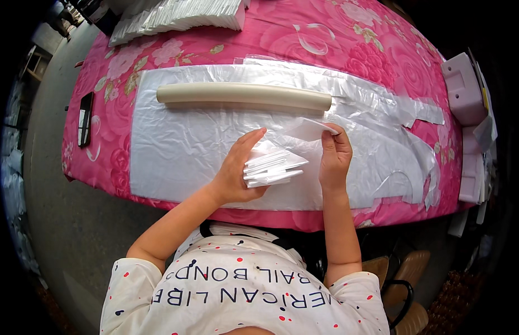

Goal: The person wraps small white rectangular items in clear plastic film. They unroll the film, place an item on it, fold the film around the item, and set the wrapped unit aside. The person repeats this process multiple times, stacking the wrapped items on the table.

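My left hand is wrapped round a stack of thin, flat, folded white pieces, their edges fanned out to the right. Whether they are paper or plastic I cannot tell. Between thumb and fingers, my right hand pinches the corner of a single thin white piece, raised a little above and to the right of the stack. Both hands are over a white plastic sheet spread across the table. Just beyond them, a long cream-coloured roll or tube lies crosswise on that sheet.
A pink flowered cloth covers the table. Far left stands a long row of similar white pieces. A dark phone lies near the left edge. Pale pink boxes stand along the right edge. A chair is at the lower right.
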Demonstrator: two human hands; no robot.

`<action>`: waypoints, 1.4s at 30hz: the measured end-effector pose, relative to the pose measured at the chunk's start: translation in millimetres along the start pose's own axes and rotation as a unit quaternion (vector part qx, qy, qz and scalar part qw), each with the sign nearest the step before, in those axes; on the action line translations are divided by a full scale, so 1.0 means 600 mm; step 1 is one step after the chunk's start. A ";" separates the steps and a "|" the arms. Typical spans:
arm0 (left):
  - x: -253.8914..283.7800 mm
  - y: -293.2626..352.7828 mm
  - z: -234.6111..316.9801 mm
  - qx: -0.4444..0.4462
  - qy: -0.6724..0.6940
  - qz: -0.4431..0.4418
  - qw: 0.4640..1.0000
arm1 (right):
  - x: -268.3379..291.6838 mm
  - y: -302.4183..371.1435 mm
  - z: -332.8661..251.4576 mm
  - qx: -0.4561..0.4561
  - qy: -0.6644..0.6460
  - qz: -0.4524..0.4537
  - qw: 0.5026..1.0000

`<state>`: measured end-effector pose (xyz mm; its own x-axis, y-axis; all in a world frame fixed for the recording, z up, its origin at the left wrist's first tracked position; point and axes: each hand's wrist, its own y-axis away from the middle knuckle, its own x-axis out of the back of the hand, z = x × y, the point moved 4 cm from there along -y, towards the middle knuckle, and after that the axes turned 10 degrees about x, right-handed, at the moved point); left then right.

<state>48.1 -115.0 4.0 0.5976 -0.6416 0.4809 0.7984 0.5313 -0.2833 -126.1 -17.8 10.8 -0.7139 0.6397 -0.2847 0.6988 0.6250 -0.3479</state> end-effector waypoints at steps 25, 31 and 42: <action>-0.034 0.014 -0.013 0.021 -0.029 -0.014 0.999 | -0.118 0.012 -0.080 0.155 0.465 -0.486 0.724; 0.011 0.006 -0.016 0.020 0.083 -0.009 0.996 | -0.080 -0.004 -0.062 0.062 0.317 -0.411 0.853; -0.018 0.006 -0.017 0.030 0.019 -0.070 0.997 | -0.031 0.050 0.010 0.018 0.282 -0.315 0.906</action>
<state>45.6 -111.9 -10.5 0.4837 -0.7318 0.4801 0.8690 0.4667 -0.1641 -92.1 -13.4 0.4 -0.8269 0.2941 0.4794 0.1514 0.9373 -0.3140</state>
